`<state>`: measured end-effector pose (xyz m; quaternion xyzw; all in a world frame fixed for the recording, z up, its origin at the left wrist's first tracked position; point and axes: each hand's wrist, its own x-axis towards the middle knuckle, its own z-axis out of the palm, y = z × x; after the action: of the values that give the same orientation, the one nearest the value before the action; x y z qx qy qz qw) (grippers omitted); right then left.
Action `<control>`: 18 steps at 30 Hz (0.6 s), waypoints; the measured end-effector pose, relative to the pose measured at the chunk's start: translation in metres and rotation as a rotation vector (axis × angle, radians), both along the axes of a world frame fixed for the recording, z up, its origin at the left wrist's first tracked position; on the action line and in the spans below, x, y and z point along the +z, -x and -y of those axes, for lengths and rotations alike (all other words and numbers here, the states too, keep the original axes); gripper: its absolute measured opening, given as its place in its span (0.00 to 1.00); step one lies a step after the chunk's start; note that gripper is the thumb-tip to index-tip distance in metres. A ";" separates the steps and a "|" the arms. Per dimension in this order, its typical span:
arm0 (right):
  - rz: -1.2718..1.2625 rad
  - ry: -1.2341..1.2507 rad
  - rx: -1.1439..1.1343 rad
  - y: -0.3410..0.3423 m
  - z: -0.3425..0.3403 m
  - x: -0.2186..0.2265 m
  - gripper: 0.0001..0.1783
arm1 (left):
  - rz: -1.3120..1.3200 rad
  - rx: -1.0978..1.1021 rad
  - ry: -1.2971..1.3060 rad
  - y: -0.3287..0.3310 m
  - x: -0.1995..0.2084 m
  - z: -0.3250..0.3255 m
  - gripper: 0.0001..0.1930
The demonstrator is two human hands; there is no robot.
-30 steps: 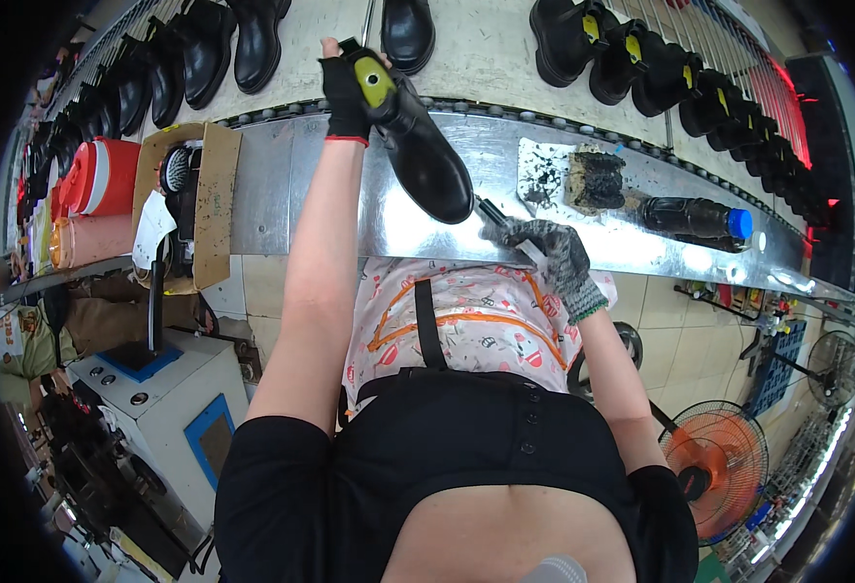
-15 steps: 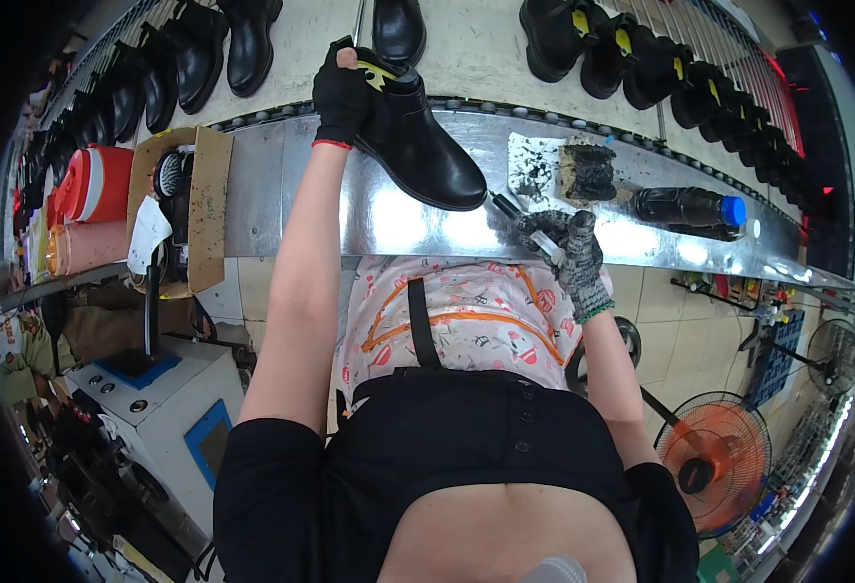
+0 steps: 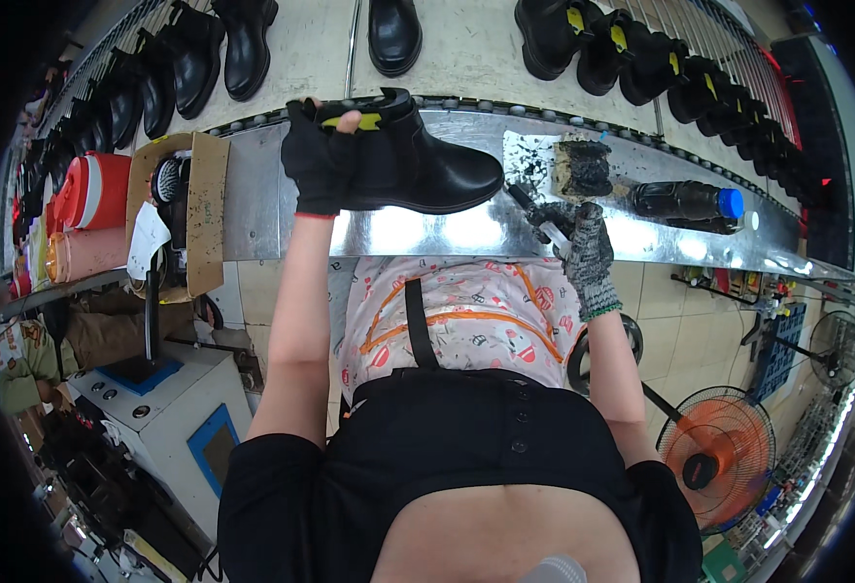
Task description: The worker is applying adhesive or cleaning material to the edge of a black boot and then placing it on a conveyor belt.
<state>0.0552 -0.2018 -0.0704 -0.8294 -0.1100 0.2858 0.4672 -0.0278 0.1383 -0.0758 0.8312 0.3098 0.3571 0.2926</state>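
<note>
A glossy black ankle boot (image 3: 427,173) is held on its side-on view above the steel ledge (image 3: 389,233), toe to the right. My left hand (image 3: 313,163), in a black glove, is closed around the boot's upper, with a bare thumb tip over its yellow patch. In my right hand (image 3: 585,251), gloved in stained grey knit, is a small brush (image 3: 527,202) with a dark head and a pale part by the fingers. The brush's head is close to the boot's toe; contact is hard to judge. Behind it lie a black-stained sponge (image 3: 583,167) and a spattered white sheet (image 3: 527,155).
A dark bottle (image 3: 685,201) with a blue cap lies right of the sponge. Beyond the ledge, black boots (image 3: 395,37) line the conveyor (image 3: 476,58). At left stand a cardboard box (image 3: 209,209) with brushes and a red jug (image 3: 102,194). An orange fan (image 3: 719,457) stands lower right.
My left hand has come lower and turned the boot, so its toe points right instead of down to the right. The brush and my right hand have shifted slightly.
</note>
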 end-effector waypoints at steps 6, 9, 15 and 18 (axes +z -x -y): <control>0.269 0.085 0.113 -0.001 -0.012 0.019 0.08 | -0.093 0.032 0.024 0.034 0.016 0.029 0.36; 0.268 0.071 0.126 0.000 -0.016 0.026 0.08 | -0.071 0.017 0.080 0.050 0.019 0.044 0.37; 0.235 0.074 0.170 0.001 -0.014 0.023 0.08 | -0.176 -0.058 0.206 0.068 0.038 0.080 0.38; 0.233 -0.047 0.185 0.003 -0.012 0.021 0.08 | -0.135 -0.167 0.430 0.079 0.040 0.093 0.38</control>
<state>0.0526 -0.1903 -0.0495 -0.8323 -0.2460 0.2265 0.4421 -0.1069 0.0451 -0.0363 0.7944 0.3279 0.2011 0.4701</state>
